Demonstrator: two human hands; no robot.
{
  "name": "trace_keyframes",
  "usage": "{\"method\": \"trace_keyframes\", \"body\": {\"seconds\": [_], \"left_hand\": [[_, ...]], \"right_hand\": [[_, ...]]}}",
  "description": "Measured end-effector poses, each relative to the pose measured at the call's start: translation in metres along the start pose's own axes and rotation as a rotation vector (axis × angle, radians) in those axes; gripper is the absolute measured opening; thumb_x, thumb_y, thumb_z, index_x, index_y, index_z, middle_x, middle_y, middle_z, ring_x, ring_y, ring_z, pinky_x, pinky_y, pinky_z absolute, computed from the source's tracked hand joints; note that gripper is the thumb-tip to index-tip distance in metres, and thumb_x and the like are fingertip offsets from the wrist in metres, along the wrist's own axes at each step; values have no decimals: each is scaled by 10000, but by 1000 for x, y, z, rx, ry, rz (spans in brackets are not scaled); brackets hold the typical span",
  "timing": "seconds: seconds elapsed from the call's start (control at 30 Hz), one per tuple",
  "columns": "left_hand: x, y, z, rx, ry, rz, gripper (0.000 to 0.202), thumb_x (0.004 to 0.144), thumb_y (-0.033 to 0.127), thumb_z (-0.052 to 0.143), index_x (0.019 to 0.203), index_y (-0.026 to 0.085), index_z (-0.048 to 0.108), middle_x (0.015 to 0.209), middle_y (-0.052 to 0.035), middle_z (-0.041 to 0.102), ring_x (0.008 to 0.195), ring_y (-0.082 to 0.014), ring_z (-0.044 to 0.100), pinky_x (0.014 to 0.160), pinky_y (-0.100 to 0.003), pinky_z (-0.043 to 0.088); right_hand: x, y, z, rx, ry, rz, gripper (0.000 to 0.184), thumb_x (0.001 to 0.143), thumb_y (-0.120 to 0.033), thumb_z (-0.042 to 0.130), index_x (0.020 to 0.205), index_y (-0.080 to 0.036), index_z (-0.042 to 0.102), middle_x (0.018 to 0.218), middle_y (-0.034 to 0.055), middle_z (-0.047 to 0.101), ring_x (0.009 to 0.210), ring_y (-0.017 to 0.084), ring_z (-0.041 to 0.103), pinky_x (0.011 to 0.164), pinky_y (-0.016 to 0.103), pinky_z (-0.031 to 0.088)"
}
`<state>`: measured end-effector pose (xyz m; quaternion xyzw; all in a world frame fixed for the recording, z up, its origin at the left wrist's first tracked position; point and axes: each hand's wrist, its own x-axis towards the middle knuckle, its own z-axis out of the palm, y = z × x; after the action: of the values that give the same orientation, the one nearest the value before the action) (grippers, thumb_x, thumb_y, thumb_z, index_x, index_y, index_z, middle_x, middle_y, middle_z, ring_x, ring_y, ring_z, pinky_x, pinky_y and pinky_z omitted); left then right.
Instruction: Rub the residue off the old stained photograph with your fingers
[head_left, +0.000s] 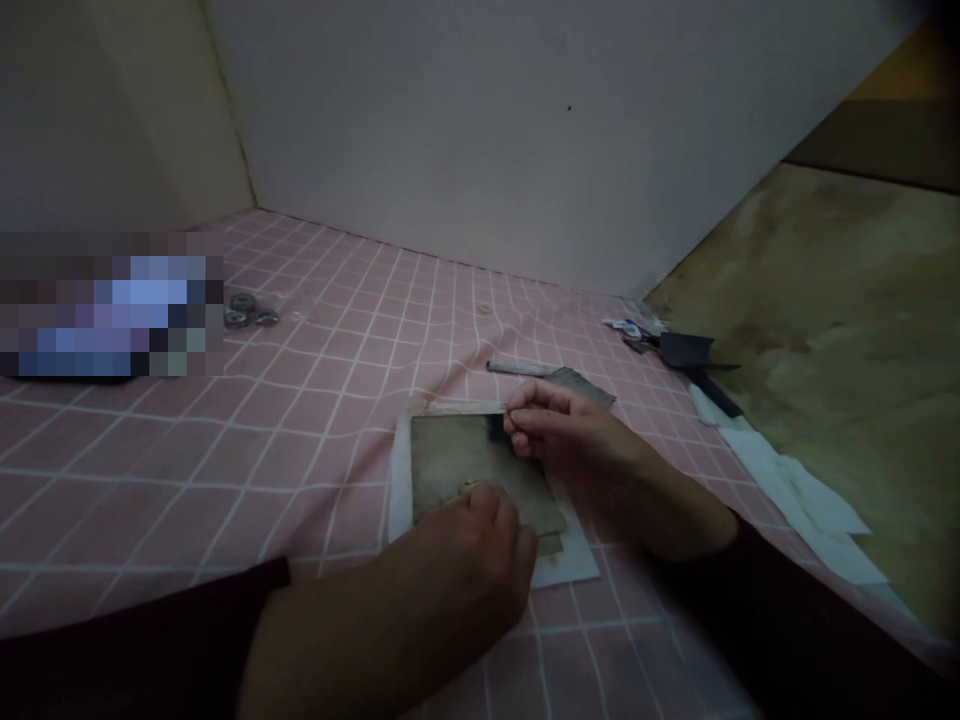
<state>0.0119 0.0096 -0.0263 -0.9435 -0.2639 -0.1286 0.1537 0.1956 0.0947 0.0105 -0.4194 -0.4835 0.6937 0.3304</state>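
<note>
Two bare hands work over a flat, grey-brown sheet, which lies on white paper spread over a pink cloth with white grid lines. On the near side, the left hand is palm down with its fingers curled inward, covering part of the sheet. Above the sheet's far right corner, beside a black patch, the right hand is closed, thumb tip to forefinger; the light is too dim to tell whether either hand grips something thin. Just beyond it lie a grey piece and a narrow strip. Farther right are a dark object with a handle and loose white sheets; well to the left sit small round dark pieces.
</note>
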Motion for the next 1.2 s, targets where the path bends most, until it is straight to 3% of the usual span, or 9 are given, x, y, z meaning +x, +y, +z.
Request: {"method": "trace_keyframes", "body": {"seconds": [0.07,0.13,0.27,0.4,0.63,0.8,1.0,1.2], "left_hand": [[1,1,-6,130,-90,84,176,841,136,476,924,153,630,906,-94,642,757,-223,548,707,-377,439],[3,5,-9,173,-78,80,150,833,181,505,869,158,649,841,-89,648,715,-217,544,702,-377,441],[5,16,-3,157,-9,-3,190,836,221,521,832,126,685,770,-115,652,679,-233,562,640,-376,429],[6,18,0,153,-9,13,169,805,220,543,762,123,673,699,-106,615,597,-222,524,561,-361,396],[7,13,-5,150,-37,59,206,805,163,495,820,115,694,712,-100,611,606,-225,536,554,-362,385],[6,11,-5,149,-40,73,196,829,179,492,823,118,678,736,-100,619,639,-212,530,576,-347,373],[3,2,-10,147,-84,110,139,844,165,483,829,151,621,770,-68,589,676,-199,503,636,-362,381],[2,-1,-6,100,-78,70,131,847,169,475,862,154,605,785,-66,576,675,-209,518,655,-380,427]], "right_hand": [[-2,0,2,-242,-35,-137,63,843,-193,697,844,-181,635,756,-24,622,662,76,567,614,206,442],[-4,1,5,-535,-113,-274,25,870,-170,654,886,-188,653,789,-13,619,719,105,573,659,243,452],[-7,6,10,-1007,-281,-518,157,916,-116,577,1018,-186,674,958,47,649,905,161,597,812,316,484],[-6,12,11,-1127,-348,-615,237,960,-122,512,1123,-195,669,1038,77,626,971,169,587,857,329,501],[1,15,10,-1216,-348,-606,163,965,-160,522,978,-197,680,1026,65,597,933,160,573,828,317,501],[-2,8,11,-1112,-322,-529,122,970,-185,527,898,-186,625,966,48,583,924,159,562,849,323,472],[-9,-5,3,-528,-284,-243,97,925,-283,618,889,-195,600,955,24,601,875,148,560,780,293,458],[-8,-4,4,-232,-252,-46,158,871,-322,698,837,-192,614,883,14,626,843,140,578,780,280,466]]}}
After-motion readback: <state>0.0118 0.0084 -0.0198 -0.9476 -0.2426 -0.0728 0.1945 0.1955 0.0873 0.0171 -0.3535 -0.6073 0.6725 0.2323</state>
